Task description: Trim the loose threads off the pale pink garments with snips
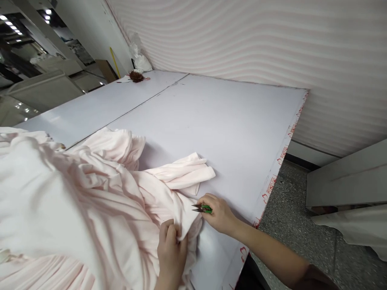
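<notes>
Pale pink cloth [121,201] is heaped in loose folds over the near left part of the table [236,133]. The left hand [172,251] is lowest in view, fingers curled shut and pinching a fold at the heap's right edge. Just past it, the right hand [219,213] has its fingers closed round some green-handled snips [199,210], blades a bit apart, tips pointing left over the cloth; honestly can't tell if they touch it. A narrow length of the same pink stuff sticks out beyond that hand. Way at the far end there's a brown tuft [136,76], then a whitish plastic bag [140,62], with a pale striped backdrop [256,40] rising along the table's far edge.
</notes>
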A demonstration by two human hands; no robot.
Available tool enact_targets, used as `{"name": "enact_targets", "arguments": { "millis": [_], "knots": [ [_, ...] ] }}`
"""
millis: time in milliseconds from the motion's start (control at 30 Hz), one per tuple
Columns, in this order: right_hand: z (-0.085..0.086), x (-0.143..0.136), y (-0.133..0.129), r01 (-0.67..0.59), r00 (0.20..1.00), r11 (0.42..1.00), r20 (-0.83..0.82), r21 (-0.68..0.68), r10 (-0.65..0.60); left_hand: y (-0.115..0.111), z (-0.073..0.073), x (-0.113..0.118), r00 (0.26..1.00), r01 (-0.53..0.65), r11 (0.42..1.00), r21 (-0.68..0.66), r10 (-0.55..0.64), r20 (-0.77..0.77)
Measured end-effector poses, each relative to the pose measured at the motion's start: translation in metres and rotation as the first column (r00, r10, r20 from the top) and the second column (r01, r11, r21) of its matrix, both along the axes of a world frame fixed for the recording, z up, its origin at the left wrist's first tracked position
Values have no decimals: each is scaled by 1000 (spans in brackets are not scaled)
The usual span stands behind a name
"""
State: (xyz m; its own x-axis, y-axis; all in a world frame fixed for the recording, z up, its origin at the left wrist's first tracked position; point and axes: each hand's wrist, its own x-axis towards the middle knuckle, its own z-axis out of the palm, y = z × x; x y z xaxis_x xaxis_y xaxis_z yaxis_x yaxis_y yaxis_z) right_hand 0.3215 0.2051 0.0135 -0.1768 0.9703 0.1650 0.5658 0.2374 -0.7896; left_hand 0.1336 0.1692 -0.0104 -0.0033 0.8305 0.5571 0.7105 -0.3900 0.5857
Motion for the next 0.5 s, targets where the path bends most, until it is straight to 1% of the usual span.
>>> {"name": "enact_targets", "arguments": {
  "millis": [67,133,167,267,367,433,500],
  "knots": [
    [3,0,-4,-6,995,1000,96,26,3,-2,2,0,1000,-20,996,82,22,-22],
    [8,3,-10,-23,981,1000,195,2,22,-5,3,-1,999,13,995,95,-9,-34],
    [11,5,-12,-41,976,999,212,-22,45,-6,4,-1,999,37,996,81,-34,-40],
    [22,11,-19,-122,982,990,135,-74,131,-7,5,-1,993,104,993,61,-101,-61],
    [31,13,-23,-182,977,983,108,-38,185,-7,6,0,992,117,989,91,-113,-49],
    [33,12,-24,-181,974,983,135,-25,183,-7,6,0,995,103,989,107,-101,-27],
    [30,9,-23,-155,978,987,136,-47,160,-8,6,0,997,81,992,96,-81,6]
  ]
}}
